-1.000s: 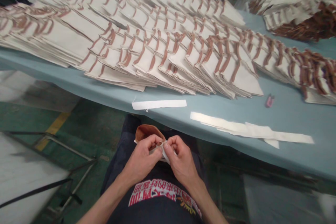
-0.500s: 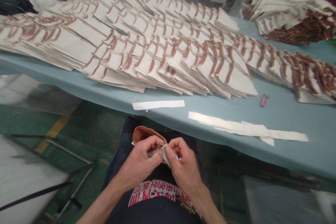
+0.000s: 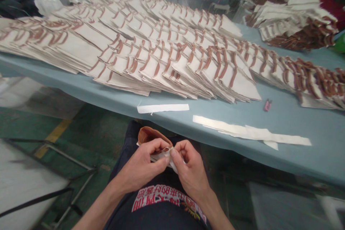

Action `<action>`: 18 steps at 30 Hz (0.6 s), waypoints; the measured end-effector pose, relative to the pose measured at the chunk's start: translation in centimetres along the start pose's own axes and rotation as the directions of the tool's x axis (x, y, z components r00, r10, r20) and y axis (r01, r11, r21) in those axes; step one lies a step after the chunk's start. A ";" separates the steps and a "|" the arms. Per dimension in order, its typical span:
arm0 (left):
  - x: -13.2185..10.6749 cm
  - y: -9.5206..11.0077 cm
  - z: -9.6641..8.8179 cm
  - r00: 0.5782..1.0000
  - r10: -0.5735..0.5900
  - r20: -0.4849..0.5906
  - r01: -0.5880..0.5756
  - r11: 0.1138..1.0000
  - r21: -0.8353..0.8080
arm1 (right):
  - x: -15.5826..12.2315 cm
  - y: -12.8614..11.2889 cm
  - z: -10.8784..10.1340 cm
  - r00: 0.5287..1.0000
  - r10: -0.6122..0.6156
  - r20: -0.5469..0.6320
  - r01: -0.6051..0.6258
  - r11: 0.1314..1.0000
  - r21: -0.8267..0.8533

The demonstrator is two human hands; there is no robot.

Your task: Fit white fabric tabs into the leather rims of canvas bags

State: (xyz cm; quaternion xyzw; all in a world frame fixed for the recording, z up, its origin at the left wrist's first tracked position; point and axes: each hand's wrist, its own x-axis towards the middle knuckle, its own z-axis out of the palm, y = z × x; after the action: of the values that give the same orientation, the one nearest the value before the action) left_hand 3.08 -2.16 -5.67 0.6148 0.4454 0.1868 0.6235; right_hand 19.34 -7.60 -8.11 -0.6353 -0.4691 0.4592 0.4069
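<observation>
Over my lap, both hands grip a brown and white fabric piece (image 3: pixel 152 134), its brown side curling up at the left. My left hand (image 3: pixel 145 163) pinches its edge between thumb and fingers. Right beside it, my right hand (image 3: pixel 188 163) is closed on the white part of the same piece, and the two thumbs nearly meet. Part of the fabric is hidden behind my fingers. Just beyond, on the table edge, lies a white fabric strip (image 3: pixel 163 108); more off-white strips (image 3: pixel 242 130) overlap to its right.
Overlapping rows of white fabric pieces with brown edging (image 3: pixel 159 64) cover much of the blue-covered table (image 3: pixel 291 122). A small pink thread snipper (image 3: pixel 267 105) lies near the strips. At back right rises a brown and white fabric pile (image 3: pixel 293 25). A metal-framed stand (image 3: pixel 72 158) is at left.
My hands stay close together on the fabric, with only a slight shift of the fingers at its edge. The camera view has moved a little.
</observation>
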 end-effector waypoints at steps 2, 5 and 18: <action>0.1 0.1 0.0 1.000 -0.008 0.002 0.008 0.999 -0.036 | -0.1 0.0 0.0 1.000 -0.018 -0.003 0.018 0.999 -0.027; 0.1 0.2 0.1 1.000 -0.004 0.002 0.004 0.998 -0.065 | -0.2 0.1 0.0 0.999 -0.049 -0.017 0.047 0.995 -0.084; 0.5 -0.5 0.4 0.999 -0.011 -0.049 0.007 0.996 -0.091 | -0.5 0.2 0.4 0.988 -0.151 -0.041 0.134 0.952 -0.274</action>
State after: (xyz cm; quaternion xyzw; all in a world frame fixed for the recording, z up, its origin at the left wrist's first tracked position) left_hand 3.52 -2.07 -6.39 0.5790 0.4545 0.2193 0.6404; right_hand 18.92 -8.13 -8.34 -0.6633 -0.5593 0.3405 0.3625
